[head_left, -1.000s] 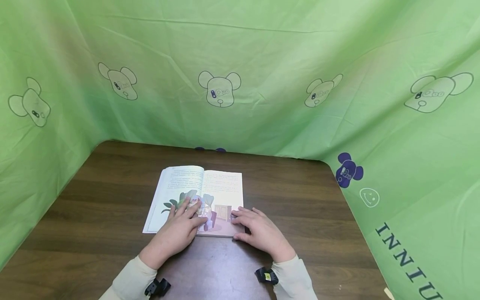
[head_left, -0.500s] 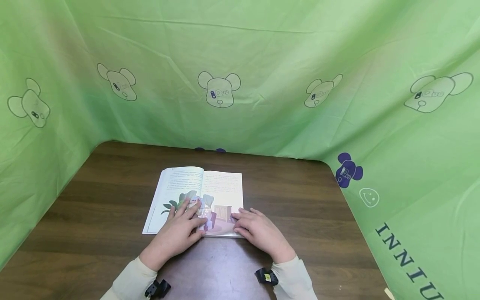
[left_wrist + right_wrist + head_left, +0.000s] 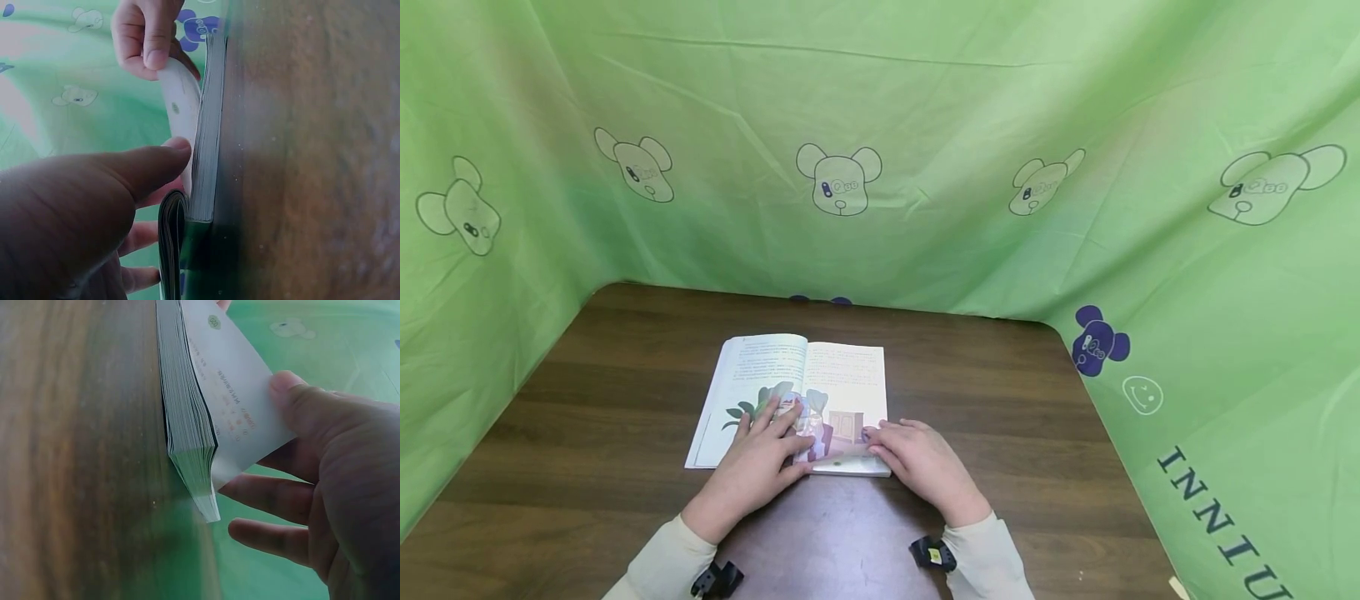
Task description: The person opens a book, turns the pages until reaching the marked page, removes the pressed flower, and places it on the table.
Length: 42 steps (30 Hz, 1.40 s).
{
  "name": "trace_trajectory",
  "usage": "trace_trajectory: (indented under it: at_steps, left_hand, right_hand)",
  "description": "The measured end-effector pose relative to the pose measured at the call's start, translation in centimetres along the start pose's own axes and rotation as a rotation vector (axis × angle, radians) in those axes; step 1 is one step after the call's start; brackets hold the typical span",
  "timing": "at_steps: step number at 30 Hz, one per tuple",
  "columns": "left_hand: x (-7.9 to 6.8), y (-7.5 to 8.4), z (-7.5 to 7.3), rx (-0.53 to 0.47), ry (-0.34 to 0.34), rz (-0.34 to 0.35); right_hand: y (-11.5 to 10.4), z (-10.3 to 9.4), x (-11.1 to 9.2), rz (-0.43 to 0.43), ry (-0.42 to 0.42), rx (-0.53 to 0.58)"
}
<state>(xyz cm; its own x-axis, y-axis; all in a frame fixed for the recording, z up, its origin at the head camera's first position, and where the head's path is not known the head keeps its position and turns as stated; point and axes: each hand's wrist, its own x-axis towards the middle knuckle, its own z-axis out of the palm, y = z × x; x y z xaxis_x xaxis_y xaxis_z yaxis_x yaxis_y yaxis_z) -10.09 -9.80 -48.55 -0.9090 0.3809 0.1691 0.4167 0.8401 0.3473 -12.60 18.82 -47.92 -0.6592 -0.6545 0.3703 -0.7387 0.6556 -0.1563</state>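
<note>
An open book (image 3: 846, 364) lies on the table, with printed text on both pages and a coloured room picture across their lower half. My left hand (image 3: 748, 467) rests with spread fingers over the lower middle of the book, its thumb by the bottom edge near the fold. At the lower right corner, my right hand (image 3: 928, 467) pinches a page (image 3: 240, 406) between thumb and forefinger. That page is bent up from the thick page stack (image 3: 184, 394), and its underside with small print shows in the right wrist view. The left wrist view also shows the lifted page (image 3: 177, 100) curving up.
The brown wooden table (image 3: 1000, 400) surrounds the book. A green cloth (image 3: 925, 100) with bear-head prints hangs behind and along both sides. Each wrist carries a small black device, such as the right wrist camera (image 3: 934, 552). A pale object (image 3: 1178, 587) shows at the table's right edge.
My right thumb has moved in to the page corner, and the page's lower right corner is now lifted. My left thumb has come down to the book's bottom edge.
</note>
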Motion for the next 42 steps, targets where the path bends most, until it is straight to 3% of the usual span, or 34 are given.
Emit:
trace_trajectory:
  at_steps: [8,14,19,23,31,38,42]
  left_hand:
    - [0.0,0.2,0.0,0.002,0.025,0.0]
    - [-0.1,0.0,0.2,0.018,0.034,0.004]
    - [0.0,-0.1,0.2,0.02,0.053,-0.017]
    - [0.1,-0.2,0.2,-0.019,0.097,-0.062]
    - [0.3,-0.5,0.1,-0.096,0.242,-0.129]
    - [0.2,-1.0,0.3,-0.053,0.386,-0.098]
    - [0.1,-1.1,0.4,-0.012,0.424,-0.075]
  right_hand:
    - [0.2,-0.3,0.0,0.063,0.096,-0.006]
    - [0.4,-0.3,0.0,0.213,0.089,-0.021]
    - [0.4,-0.2,-0.1,0.264,0.077,-0.007]
    - [0.5,-0.1,-0.1,0.249,0.022,0.008]
    - [0.3,0.1,-0.5,0.17,-0.175,0.115]
    - [0.3,0.2,-0.7,0.139,-0.206,0.151]
    - [0.3,0.3,-0.7,0.124,-0.204,0.152]
